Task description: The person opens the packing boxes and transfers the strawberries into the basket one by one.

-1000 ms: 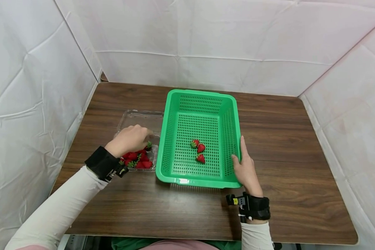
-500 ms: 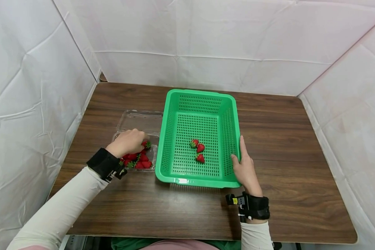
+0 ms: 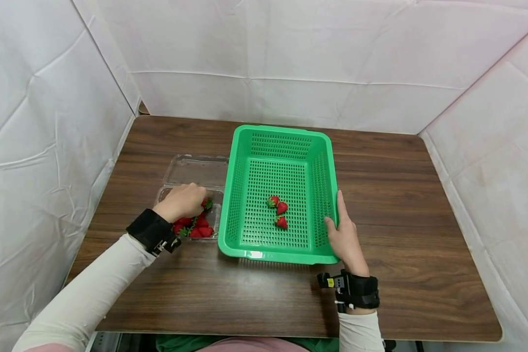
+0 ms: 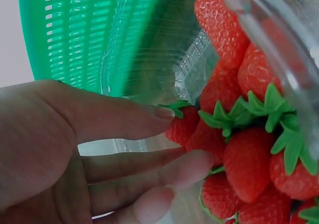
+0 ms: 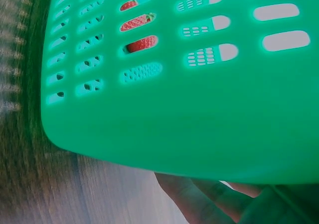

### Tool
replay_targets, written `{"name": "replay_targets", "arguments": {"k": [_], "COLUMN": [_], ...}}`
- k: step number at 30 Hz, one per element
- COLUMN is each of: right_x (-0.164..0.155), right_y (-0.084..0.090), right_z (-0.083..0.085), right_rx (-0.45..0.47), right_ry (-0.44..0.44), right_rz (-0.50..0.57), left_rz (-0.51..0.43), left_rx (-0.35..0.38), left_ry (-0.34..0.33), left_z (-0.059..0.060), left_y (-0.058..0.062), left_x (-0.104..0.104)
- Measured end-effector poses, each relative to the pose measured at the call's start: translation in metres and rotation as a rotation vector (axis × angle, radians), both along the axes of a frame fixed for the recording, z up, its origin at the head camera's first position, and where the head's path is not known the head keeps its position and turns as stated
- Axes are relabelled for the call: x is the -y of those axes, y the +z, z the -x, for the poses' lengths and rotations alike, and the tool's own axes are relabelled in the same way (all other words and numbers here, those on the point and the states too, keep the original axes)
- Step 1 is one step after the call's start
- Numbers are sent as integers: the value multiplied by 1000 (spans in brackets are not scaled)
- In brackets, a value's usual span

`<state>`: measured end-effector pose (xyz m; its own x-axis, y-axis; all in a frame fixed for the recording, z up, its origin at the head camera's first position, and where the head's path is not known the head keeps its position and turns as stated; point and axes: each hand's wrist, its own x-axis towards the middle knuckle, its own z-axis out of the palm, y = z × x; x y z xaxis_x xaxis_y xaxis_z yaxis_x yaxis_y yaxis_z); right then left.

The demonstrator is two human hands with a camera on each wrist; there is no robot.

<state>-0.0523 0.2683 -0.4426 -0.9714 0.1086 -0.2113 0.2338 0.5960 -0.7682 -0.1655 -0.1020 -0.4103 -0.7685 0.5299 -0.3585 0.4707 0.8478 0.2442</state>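
My left hand (image 3: 182, 200) reaches into a clear plastic clamshell (image 3: 197, 171) left of the basket, over a heap of red strawberries (image 3: 200, 229). In the left wrist view its fingers (image 4: 162, 113) lie nearly straight, and one tip touches the green top of a strawberry (image 4: 185, 125) without closing on it. A green perforated basket (image 3: 281, 130) stands mid-table with three strawberries (image 3: 280, 210) on its floor. My right hand (image 3: 344, 234) holds the basket's right rim, thumb over the edge and fingers (image 5: 209, 199) under the lip of the basket (image 5: 199, 109).
The clamshell's open lid lies flat behind its tray. The brown wooden table (image 3: 413, 205) is boxed in by white sheeted walls (image 3: 48, 122) on the left, back and right. Black straps sit on both wrists.
My left hand has drawn back a little toward me inside the clamshell, and its fingers now sit lower among the strawberries. The right hand and basket have barely moved.
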Motion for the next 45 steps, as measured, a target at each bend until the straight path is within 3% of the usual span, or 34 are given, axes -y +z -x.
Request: {"name": "replay_targets", "arguments": {"k": [11, 27, 40, 45], "right_x": [-1, -1, -2, 0], "right_y": [-1, 0, -3, -1], "right_z": [2, 1, 1, 1], "right_rx": [8, -4, -1, 1], "right_ry": [14, 12, 8, 3], "right_rz": [-8, -9, -2, 0], "left_rz": [-75, -100, -152, -131], "left_rx": [-62, -142, -184, -149], "left_ry": [-59, -93, -99, -91], "left_z": [-4, -5, -8, -10], "left_y": [-10, -16, -23, -22], "left_x": [-5, -11, -15, -14]}}
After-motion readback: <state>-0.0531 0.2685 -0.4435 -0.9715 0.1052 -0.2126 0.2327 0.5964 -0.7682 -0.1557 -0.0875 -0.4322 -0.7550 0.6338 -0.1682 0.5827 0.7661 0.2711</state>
